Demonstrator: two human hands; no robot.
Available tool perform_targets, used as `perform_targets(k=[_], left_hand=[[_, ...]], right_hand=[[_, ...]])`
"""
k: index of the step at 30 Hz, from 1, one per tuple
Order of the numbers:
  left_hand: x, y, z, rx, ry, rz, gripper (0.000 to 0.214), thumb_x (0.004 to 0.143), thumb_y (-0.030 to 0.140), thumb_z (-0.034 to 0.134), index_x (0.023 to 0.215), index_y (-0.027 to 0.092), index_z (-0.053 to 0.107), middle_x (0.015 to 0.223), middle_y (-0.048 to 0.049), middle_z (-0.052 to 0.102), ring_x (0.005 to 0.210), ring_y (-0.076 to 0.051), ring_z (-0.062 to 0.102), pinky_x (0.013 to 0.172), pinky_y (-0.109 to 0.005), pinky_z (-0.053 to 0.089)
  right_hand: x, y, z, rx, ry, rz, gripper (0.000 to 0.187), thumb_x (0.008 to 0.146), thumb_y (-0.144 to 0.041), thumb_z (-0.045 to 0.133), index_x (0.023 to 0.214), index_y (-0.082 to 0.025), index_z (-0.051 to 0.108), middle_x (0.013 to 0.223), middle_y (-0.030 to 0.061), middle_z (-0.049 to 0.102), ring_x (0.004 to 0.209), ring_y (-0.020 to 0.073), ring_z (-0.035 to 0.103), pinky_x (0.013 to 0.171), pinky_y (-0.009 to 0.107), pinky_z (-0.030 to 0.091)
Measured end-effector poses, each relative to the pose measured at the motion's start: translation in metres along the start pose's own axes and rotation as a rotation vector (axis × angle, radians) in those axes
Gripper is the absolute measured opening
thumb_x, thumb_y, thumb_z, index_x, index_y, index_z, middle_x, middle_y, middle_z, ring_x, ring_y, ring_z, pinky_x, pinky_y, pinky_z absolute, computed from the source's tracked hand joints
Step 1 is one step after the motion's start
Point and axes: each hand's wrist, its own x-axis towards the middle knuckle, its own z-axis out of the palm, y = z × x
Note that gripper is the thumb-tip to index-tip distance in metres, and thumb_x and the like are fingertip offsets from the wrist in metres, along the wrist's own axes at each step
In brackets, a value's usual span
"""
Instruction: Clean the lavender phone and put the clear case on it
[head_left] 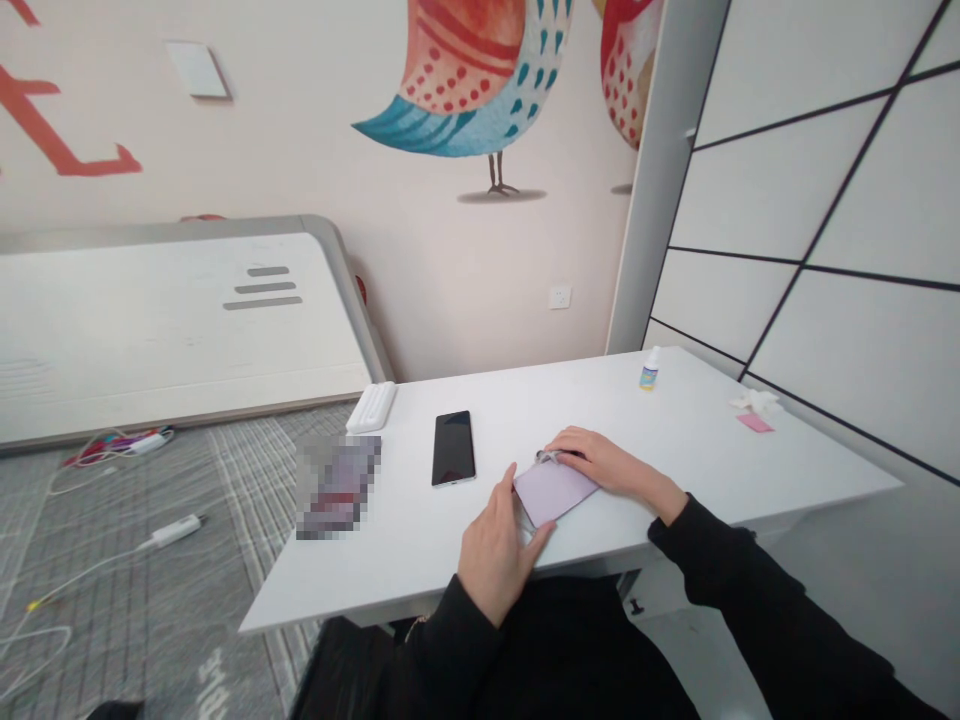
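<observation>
White table (675,400) carries everything, and its near edge runs just under both wrists. The left hand (495,550) sits at that near edge, thumb and fingertips against the near-left corner of the lilac phone (555,490). Can't tell if the fingers curl under it, so the grip there is unclear. The right hand (607,465) lies flat, fingers over the phone's far end, pressing rather than clasping. The lilac phone lies plain side up, skewed, close to the near edge, between the two hands. A black phone (453,447) lies flat, screen up, to its left, apart from both hands. A white ribbed case (371,407) is at the far-left corner. A small bottle (649,369) stands upright near the far edge, and a pink slip (754,422) is by the right edge, well apart.

Risks, as judged:
- **Slide off the edge:** the lilac phone is so near the near edge that a push from the flat right hand could send it into the lap, since nothing clearly clamps it. Smooth back on smooth tabletop, so likely slippery.
- **Knock to the black phone:** a sideways sweep of the left hand could nudge it.
- **Bottle:** it looks clear of either elbow, so low risk.
</observation>
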Motion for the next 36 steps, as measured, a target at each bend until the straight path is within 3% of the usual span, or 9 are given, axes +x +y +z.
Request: perform_targets(k=[6,9,14,16,19,24,28,33,36], left_hand=[[0.002,0.004,-0.002,0.051,0.009,-0.058,0.057,0.083,0.038,0.078,0.129,0.021,0.049,0.137,-0.0131,0.056,0.100,-0.026,0.074,0.075,-0.038,0.065],[0.001,0.002,0.003,0.028,0.043,-0.038,0.059,0.080,0.039,0.081,0.125,0.019,0.050,0.136,-0.0149,0.056,0.113,-0.030,0.070,0.088,-0.042,0.064],[-0.001,-0.005,0.009,-0.029,0.076,-0.004,0.059,0.076,0.033,0.084,0.121,0.017,0.050,0.139,-0.0183,0.053,0.125,-0.034,0.063,0.100,-0.045,0.059],[0.000,-0.005,0.009,-0.048,0.069,-0.004,0.059,0.076,0.037,0.084,0.120,0.017,0.051,0.134,-0.0169,0.055,0.124,-0.033,0.063,0.100,-0.045,0.058],[0.001,-0.005,0.008,-0.040,0.063,-0.010,0.060,0.076,0.043,0.083,0.120,0.016,0.051,0.127,-0.0157,0.058,0.121,-0.033,0.063,0.102,-0.048,0.056],[0.002,-0.004,0.005,-0.031,0.038,0.005,0.053,0.078,0.026,0.079,0.121,0.018,0.050,0.124,-0.0118,0.059,0.117,-0.029,0.064,0.099,-0.044,0.057],[0.003,-0.002,0.004,-0.002,0.037,-0.008,0.057,0.079,0.041,0.081,0.120,0.016,0.050,0.121,-0.0128,0.060,0.115,-0.031,0.063,0.099,-0.047,0.057],[0.003,-0.001,0.003,0.000,0.011,-0.009,0.051,0.079,0.028,0.080,0.119,0.018,0.050,0.120,-0.0103,0.061,0.112,-0.028,0.065,0.095,-0.041,0.058],[0.003,0.000,0.002,0.009,0.015,-0.017,0.052,0.080,0.038,0.080,0.118,0.018,0.050,0.120,-0.0110,0.061,0.113,-0.030,0.064,0.096,-0.045,0.058]], right_hand=[[-0.002,-0.012,0.012,-0.119,0.115,0.090,0.031,0.104,-0.019,0.046,0.116,-0.023,0.074,0.116,0.0101,0.073,0.110,0.0265,0.065,0.096,0.046,0.055],[-0.013,-0.034,0.021,-0.172,0.145,0.118,0.033,0.105,-0.021,0.045,0.124,-0.021,0.071,0.123,0.0135,0.071,0.115,0.0296,0.064,0.099,0.051,0.054],[-0.041,-0.067,0.032,-0.119,-0.107,-0.052,0.046,0.107,-0.035,0.048,0.152,-0.028,0.048,0.153,0.0059,0.054,0.142,0.0237,0.049,0.123,0.051,0.033],[-0.048,-0.063,0.026,-0.181,-0.121,0.017,0.047,0.108,-0.038,0.044,0.153,-0.027,0.046,0.155,0.0081,0.052,0.145,0.0276,0.046,0.123,0.059,0.029],[-0.053,-0.055,0.018,-0.332,-0.018,0.219,0.050,0.108,-0.044,0.043,0.152,-0.022,0.049,0.154,0.0121,0.051,0.149,0.0377,0.037,0.118,0.072,0.025],[-0.048,-0.064,0.020,-0.180,-0.189,-0.013,0.072,0.097,-0.066,0.053,0.157,-0.029,0.040,0.159,0.0068,0.045,0.154,0.0322,0.029,0.125,0.060,0.021],[-0.043,-0.063,0.020,-0.307,-0.053,0.241,0.060,0.104,-0.057,0.045,0.154,-0.024,0.047,0.158,0.0093,0.047,0.155,0.0413,0.020,0.119,0.075,0.016],[-0.048,-0.069,0.026,-0.178,-0.181,0.002,0.074,0.095,-0.069,0.054,0.156,-0.030,0.041,0.161,0.0053,0.044,0.155,0.0326,0.026,0.125,0.061,0.021],[-0.051,-0.062,0.021,-0.314,-0.067,0.166,0.062,0.102,-0.062,0.045,0.154,-0.027,0.046,0.156,0.0085,0.049,0.154,0.0376,0.026,0.121,0.070,0.020]])
